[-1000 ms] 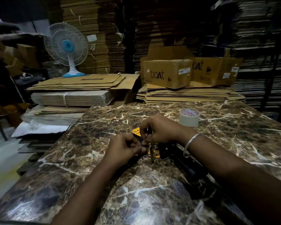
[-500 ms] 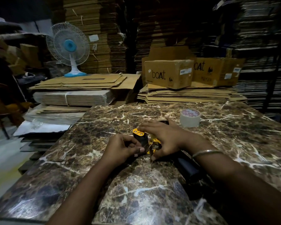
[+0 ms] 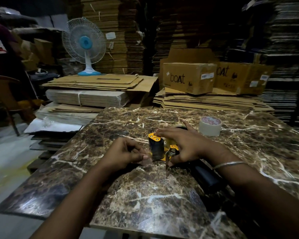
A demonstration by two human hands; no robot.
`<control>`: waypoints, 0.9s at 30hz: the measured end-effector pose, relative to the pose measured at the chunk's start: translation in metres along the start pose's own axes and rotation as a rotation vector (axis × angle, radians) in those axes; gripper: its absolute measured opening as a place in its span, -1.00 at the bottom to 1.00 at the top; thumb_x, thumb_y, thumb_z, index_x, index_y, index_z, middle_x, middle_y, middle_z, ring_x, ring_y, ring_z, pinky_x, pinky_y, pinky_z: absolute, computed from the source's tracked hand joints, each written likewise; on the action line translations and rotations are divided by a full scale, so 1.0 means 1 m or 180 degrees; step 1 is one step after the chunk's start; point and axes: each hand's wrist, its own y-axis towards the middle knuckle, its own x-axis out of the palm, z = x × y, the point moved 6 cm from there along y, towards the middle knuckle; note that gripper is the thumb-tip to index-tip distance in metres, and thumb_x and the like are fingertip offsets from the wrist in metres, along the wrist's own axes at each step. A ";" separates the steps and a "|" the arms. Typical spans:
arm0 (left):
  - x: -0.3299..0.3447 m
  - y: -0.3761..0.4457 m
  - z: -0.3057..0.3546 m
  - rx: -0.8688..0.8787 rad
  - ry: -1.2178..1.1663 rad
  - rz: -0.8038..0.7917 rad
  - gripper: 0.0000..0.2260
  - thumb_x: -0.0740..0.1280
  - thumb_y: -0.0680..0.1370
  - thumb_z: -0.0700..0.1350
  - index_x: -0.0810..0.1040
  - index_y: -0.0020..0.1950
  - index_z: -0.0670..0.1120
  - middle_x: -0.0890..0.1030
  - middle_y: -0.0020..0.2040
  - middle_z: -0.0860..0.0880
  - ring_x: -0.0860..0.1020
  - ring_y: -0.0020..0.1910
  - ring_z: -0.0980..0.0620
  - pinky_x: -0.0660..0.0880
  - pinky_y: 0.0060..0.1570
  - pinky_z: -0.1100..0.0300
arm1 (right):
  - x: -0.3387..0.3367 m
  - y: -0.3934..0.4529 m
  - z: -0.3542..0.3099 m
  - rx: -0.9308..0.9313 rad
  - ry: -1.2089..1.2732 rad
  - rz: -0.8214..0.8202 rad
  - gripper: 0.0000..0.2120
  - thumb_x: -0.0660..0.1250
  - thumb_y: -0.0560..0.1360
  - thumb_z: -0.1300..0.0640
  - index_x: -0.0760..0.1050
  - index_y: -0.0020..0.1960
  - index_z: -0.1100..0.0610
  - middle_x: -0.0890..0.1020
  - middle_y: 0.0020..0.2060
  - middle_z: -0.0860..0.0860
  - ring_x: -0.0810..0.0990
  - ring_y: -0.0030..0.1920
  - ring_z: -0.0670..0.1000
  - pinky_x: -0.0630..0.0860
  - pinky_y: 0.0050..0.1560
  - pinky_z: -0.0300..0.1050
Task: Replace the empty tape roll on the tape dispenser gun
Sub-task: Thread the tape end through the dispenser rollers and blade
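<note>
Since half a second ago, the right hand [image 3: 185, 145] has spread wider over the tape dispenser gun [image 3: 160, 150], fingers now fanned across its far side with the thumb tucked low near the blade end, while the left hand [image 3: 126, 155] has barely shifted. At centre-left of the frame that left hand is curled, thumb and forefinger pinched together just beside the gun's black roller; whether it grips a loose tape end or a small part I cannot tell. At centre, the gun lies on its side on the marble tabletop [image 3: 145, 204], its yellow metal plate and black roller up, its dark handle running toward the lower right under the right wrist. The right hand presses down on it, steadying rather than closing around it. To the upper right of the hands, well apart from the gun, the fresh tape roll [image 3: 210, 125] stands flat on the tabletop, untouched. The gun looks rigid and fairly light, with a toothed cutter worth keeping fingers clear of; the handle is the safest hold. The roll should be light, stiff-cored and slightly tacky, best taken by its outer rim.
</note>
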 end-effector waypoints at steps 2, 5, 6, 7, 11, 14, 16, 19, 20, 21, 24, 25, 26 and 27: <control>-0.004 0.005 0.000 0.0013 0.0133 -0.0130 -0.90 0.57 0.32 -0.30 0.69 -0.24 -0.24 0.69 -0.39 -0.10 0.65 -0.39 0.03 0.57 -0.37 0.22 | 0.000 0.001 0.001 -0.0001 0.0029 0.0022 0.00 0.48 0.30 -0.31 0.05 0.60 -0.22 0.12 0.61 -0.19 0.04 0.60 -0.09 -0.39 0.46 0.39; -0.014 0.012 -0.003 0.0106 0.0265 -0.0399 -0.91 0.57 0.32 -0.27 0.70 -0.26 -0.15 0.71 -0.34 -0.13 0.67 -0.35 0.00 0.61 -0.30 0.18 | 0.000 0.000 0.001 0.0016 0.0084 0.0040 -0.01 0.50 0.28 -0.31 0.08 0.58 -0.24 0.14 0.60 -0.20 0.07 0.60 -0.10 -0.38 0.47 0.40; -0.020 0.013 -0.005 0.0118 0.0286 -0.0408 -0.91 0.58 0.32 -0.26 0.71 -0.26 -0.14 0.71 -0.34 -0.12 0.67 -0.35 0.01 0.60 -0.30 0.17 | 0.000 0.000 0.001 0.0016 0.0107 0.0043 -0.01 0.50 0.28 -0.31 0.09 0.58 -0.24 0.15 0.60 -0.21 0.07 0.60 -0.10 -0.39 0.47 0.39; -0.026 0.015 -0.007 0.0104 0.0279 -0.0379 -0.91 0.58 0.31 -0.24 0.71 -0.26 -0.15 0.71 -0.34 -0.12 0.66 -0.36 0.01 0.60 -0.30 0.18 | 0.000 0.000 0.001 0.0014 0.0127 0.0047 -0.01 0.50 0.28 -0.31 0.09 0.58 -0.25 0.15 0.60 -0.21 0.07 0.59 -0.11 -0.40 0.47 0.38; -0.035 0.027 -0.007 0.0097 0.0370 -0.0373 -0.89 0.57 0.29 -0.20 0.70 -0.23 -0.15 0.72 -0.31 -0.10 0.67 -0.33 0.05 0.60 -0.30 0.27 | -0.001 0.001 0.001 -0.0004 0.0156 0.0073 -0.01 0.50 0.27 -0.30 0.11 0.58 -0.23 0.17 0.59 -0.20 0.09 0.59 -0.11 -0.40 0.46 0.36; -0.031 0.041 -0.001 0.0263 0.0584 -0.0499 -0.90 0.52 0.38 -0.35 0.68 -0.22 -0.18 0.71 -0.31 -0.10 0.67 -0.31 0.04 0.59 -0.26 0.28 | -0.001 0.001 0.001 -0.0014 0.0109 0.0097 0.00 0.49 0.26 -0.33 0.11 0.58 -0.23 0.17 0.59 -0.20 0.08 0.59 -0.12 -0.40 0.47 0.37; -0.028 0.049 0.003 0.0311 0.0733 -0.0574 -0.91 0.48 0.41 -0.38 0.67 -0.19 -0.22 0.69 -0.24 -0.22 0.66 -0.24 -0.05 0.61 -0.21 0.25 | 0.000 0.001 0.002 0.0001 0.0103 0.0098 0.00 0.48 0.25 -0.35 0.10 0.58 -0.24 0.16 0.60 -0.21 0.06 0.59 -0.13 -0.40 0.48 0.36; -0.027 0.049 0.004 0.0378 0.0726 -0.0672 -0.88 0.45 0.42 -0.43 0.65 -0.22 -0.23 0.65 -0.25 -0.27 0.63 -0.26 -0.06 0.59 -0.21 0.26 | 0.002 0.002 0.004 0.0020 0.0117 0.0132 0.01 0.48 0.23 -0.36 0.10 0.57 -0.27 0.17 0.59 -0.23 0.06 0.59 -0.15 -0.36 0.48 0.36; -0.028 0.047 0.003 0.0379 0.0703 -0.0726 -0.87 0.45 0.41 -0.44 0.65 -0.23 -0.23 0.65 -0.27 -0.28 0.62 -0.28 -0.05 0.58 -0.22 0.25 | 0.002 0.002 0.005 0.0024 0.0123 0.0141 0.01 0.48 0.22 -0.36 0.10 0.56 -0.27 0.17 0.59 -0.23 0.06 0.58 -0.15 -0.34 0.48 0.36; -0.029 0.045 0.001 0.0365 0.0678 -0.0781 -0.87 0.46 0.41 -0.44 0.65 -0.23 -0.23 0.66 -0.29 -0.27 0.62 -0.30 -0.02 0.58 -0.23 0.26 | 0.003 0.003 0.005 0.0023 0.0125 0.0149 0.01 0.48 0.22 -0.37 0.09 0.56 -0.27 0.17 0.58 -0.24 0.07 0.58 -0.16 -0.34 0.48 0.35; -0.033 0.043 -0.002 0.0276 0.0595 -0.0858 -0.84 0.46 0.40 -0.44 0.65 -0.25 -0.19 0.68 -0.37 -0.04 0.63 -0.37 0.10 0.58 -0.28 0.29 | 0.002 0.003 0.005 0.0030 0.0093 0.0156 0.01 0.48 0.22 -0.38 0.09 0.56 -0.28 0.18 0.58 -0.23 0.09 0.58 -0.15 -0.35 0.48 0.32; -0.033 0.043 -0.003 0.0247 0.0575 -0.0843 -0.85 0.46 0.40 -0.44 0.65 -0.24 -0.20 0.68 -0.38 -0.01 0.63 -0.38 0.11 0.58 -0.29 0.29 | 0.002 0.003 0.005 0.0022 0.0069 0.0153 0.01 0.48 0.23 -0.38 0.09 0.57 -0.28 0.18 0.59 -0.22 0.08 0.59 -0.14 -0.34 0.48 0.31; -0.033 0.043 -0.003 0.0236 0.0573 -0.0809 -0.85 0.46 0.40 -0.44 0.65 -0.24 -0.21 0.68 -0.39 -0.01 0.63 -0.38 0.11 0.57 -0.29 0.29 | 0.002 0.003 0.004 0.0015 0.0049 0.0157 0.01 0.48 0.23 -0.38 0.08 0.57 -0.28 0.17 0.59 -0.22 0.08 0.59 -0.13 -0.34 0.48 0.31; -0.033 0.043 -0.002 0.0246 0.0586 -0.0771 -0.86 0.46 0.40 -0.45 0.65 -0.24 -0.22 0.67 -0.38 -0.03 0.63 -0.38 0.10 0.57 -0.29 0.28 | 0.002 0.003 0.004 0.0016 0.0034 0.0161 0.01 0.48 0.23 -0.38 0.08 0.57 -0.27 0.17 0.59 -0.22 0.08 0.59 -0.13 -0.35 0.48 0.30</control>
